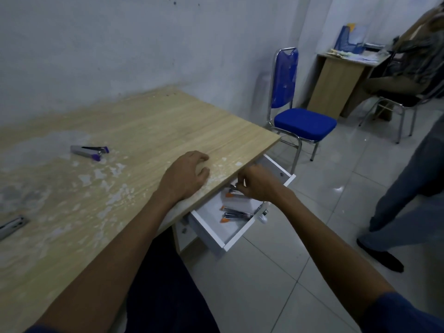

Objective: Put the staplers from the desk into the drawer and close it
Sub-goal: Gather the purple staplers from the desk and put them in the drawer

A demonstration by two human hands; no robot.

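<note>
Head camera, looking down: the left hand [186,175] lies palm-down on the wooden desk [149,121] near its edge, fingers loosely curled and gripping nothing. Just to its right and lower, the right hand [255,185] reaches into the open white drawer [236,237] under the desk edge, its fingers pinched around an orange-tipped stapler [231,192] that it holds just above the drawer's floor. Nearer the person than that hand, a second orange-tipped stapler [234,215] lies on the drawer bottom. Well to the left of the left hand, a purple-tipped stapler [89,149] rests on the desktop, apart from everything else. Farther left and nearer, at the picture's edge, part of a grey metal item [10,225] lies on the desk; what it is cannot be told. Beyond the right hand stands a blue chair [298,116].
</note>
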